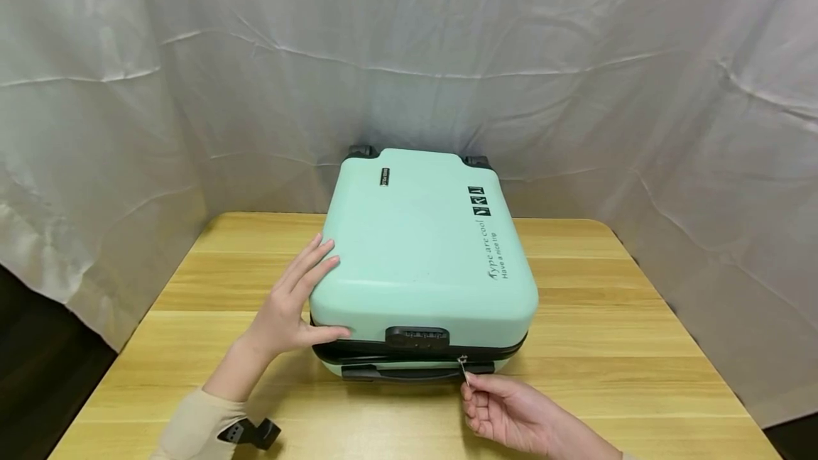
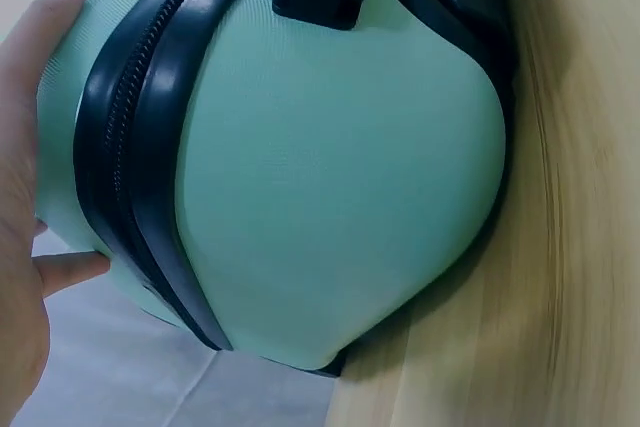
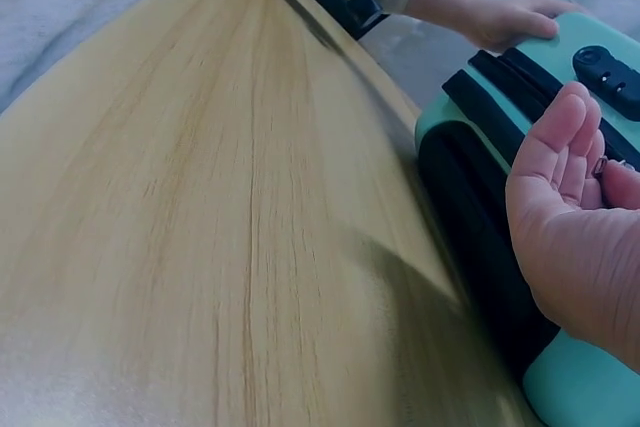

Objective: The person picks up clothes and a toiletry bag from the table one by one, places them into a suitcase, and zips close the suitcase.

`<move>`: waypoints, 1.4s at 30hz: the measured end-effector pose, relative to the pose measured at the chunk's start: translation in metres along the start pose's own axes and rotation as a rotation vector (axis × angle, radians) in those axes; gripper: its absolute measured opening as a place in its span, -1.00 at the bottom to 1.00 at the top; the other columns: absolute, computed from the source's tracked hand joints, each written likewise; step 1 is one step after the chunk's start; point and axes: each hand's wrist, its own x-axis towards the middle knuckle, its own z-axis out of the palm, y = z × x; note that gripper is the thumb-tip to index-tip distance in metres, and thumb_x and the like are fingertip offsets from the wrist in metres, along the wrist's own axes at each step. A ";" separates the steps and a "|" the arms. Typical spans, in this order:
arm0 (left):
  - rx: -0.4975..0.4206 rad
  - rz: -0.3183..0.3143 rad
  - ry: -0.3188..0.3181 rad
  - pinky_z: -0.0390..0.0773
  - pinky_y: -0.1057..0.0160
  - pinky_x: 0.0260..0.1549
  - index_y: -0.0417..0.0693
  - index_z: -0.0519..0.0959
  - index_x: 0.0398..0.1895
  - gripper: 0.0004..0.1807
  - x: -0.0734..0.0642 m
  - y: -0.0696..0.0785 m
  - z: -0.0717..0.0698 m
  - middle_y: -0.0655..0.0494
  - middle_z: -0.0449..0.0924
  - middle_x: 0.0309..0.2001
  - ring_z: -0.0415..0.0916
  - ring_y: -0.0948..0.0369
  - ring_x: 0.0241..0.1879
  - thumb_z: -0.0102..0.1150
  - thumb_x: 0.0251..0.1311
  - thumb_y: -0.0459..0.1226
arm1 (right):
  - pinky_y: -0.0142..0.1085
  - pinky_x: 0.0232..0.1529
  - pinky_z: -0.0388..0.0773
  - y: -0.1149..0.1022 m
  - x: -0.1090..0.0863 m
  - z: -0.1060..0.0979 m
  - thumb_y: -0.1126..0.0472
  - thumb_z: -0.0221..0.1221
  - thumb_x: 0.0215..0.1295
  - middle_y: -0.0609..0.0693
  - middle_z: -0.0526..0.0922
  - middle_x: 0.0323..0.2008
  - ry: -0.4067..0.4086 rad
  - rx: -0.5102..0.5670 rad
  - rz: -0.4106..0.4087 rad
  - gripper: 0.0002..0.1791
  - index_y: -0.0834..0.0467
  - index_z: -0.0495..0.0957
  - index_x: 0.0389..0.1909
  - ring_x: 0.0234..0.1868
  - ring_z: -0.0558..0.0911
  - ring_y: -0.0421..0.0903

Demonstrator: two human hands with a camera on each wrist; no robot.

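Note:
A mint-green hard-shell suitcase lies flat on the table, its wheels toward the back curtain. My left hand rests on its near left corner, fingers spread over the top shell and thumb along the front edge. At the front, right of the centre, my right hand pinches a small metal zipper pull between thumb and fingers. A black combination lock sits just left of the pull, with the black carry handle below. In the left wrist view, black zipper tape with meshed teeth rounds the corner.
The wooden table extends on both sides of the suitcase. Pale grey curtains hang behind and beside it. A black strap device is worn on the left sleeve. Two black wheels stick out at the suitcase's far end.

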 end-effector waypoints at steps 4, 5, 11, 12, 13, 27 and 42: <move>-0.018 -0.008 0.041 0.24 0.08 0.23 -0.48 0.42 -0.03 -0.07 0.008 0.009 -0.001 -0.41 0.37 0.06 0.21 -0.29 0.16 0.41 -0.35 0.12 | -0.45 -0.17 0.51 -0.001 0.001 0.000 0.10 -0.31 0.42 -0.20 0.63 -0.34 0.006 0.000 0.012 -0.62 0.04 0.52 -0.27 -0.31 0.59 -0.30; -0.022 -0.011 0.051 0.25 0.09 0.23 -0.48 0.43 -0.05 -0.09 0.011 0.011 -0.002 -0.41 0.38 0.05 0.22 -0.28 0.16 0.41 -0.35 0.10 | -0.45 -0.17 0.52 -0.001 0.001 0.000 0.10 -0.30 0.42 -0.20 0.63 -0.34 0.008 0.001 0.017 -0.62 0.04 0.52 -0.27 -0.31 0.59 -0.30; -0.028 -0.006 0.103 0.34 0.13 0.17 -0.45 0.50 -0.16 -0.24 0.022 0.019 -0.005 -0.40 0.45 -0.04 0.30 -0.25 0.11 0.39 -0.27 0.05 | -0.46 -0.18 0.51 0.000 0.006 0.004 0.11 -0.31 0.42 -0.20 0.63 -0.34 0.000 0.002 0.027 -0.62 0.03 0.52 -0.28 -0.31 0.58 -0.31; -0.027 -0.004 0.111 0.36 0.13 0.16 -0.44 0.51 -0.17 -0.26 0.023 0.018 -0.005 -0.40 0.46 -0.05 0.32 -0.26 0.10 0.39 -0.26 0.05 | -0.46 -0.18 0.51 0.001 0.007 0.005 0.11 -0.31 0.42 -0.20 0.63 -0.34 -0.003 -0.001 0.025 -0.62 0.03 0.51 -0.27 -0.31 0.58 -0.31; -0.026 -0.003 0.115 0.36 0.14 0.15 -0.44 0.52 -0.18 -0.26 0.023 0.018 -0.004 -0.39 0.46 -0.06 0.32 -0.26 0.09 0.38 -0.26 0.05 | -0.47 -0.19 0.51 0.001 0.008 0.006 0.11 -0.31 0.42 -0.20 0.63 -0.34 -0.004 0.001 0.026 -0.62 0.03 0.51 -0.28 -0.32 0.58 -0.31; 0.110 0.054 0.063 0.42 -0.05 0.04 -0.28 0.55 -0.11 -0.23 0.015 0.009 0.001 -0.32 0.50 -0.04 0.35 -0.32 0.03 0.34 -0.28 0.16 | -0.51 -0.20 0.49 0.012 0.035 0.023 0.07 -0.27 0.41 -0.23 0.62 -0.37 -0.048 0.019 0.056 -0.64 0.01 0.52 -0.30 -0.33 0.57 -0.35; 0.271 0.175 0.029 0.52 -0.10 -0.19 -0.24 0.57 -0.14 -0.22 0.025 0.013 -0.002 -0.29 0.56 -0.11 0.45 -0.31 -0.08 0.29 -0.29 0.23 | -0.52 -0.21 0.48 0.018 0.052 0.033 0.02 -0.24 0.40 -0.25 0.61 -0.38 -0.062 0.020 0.082 -0.65 -0.01 0.52 -0.33 -0.34 0.56 -0.37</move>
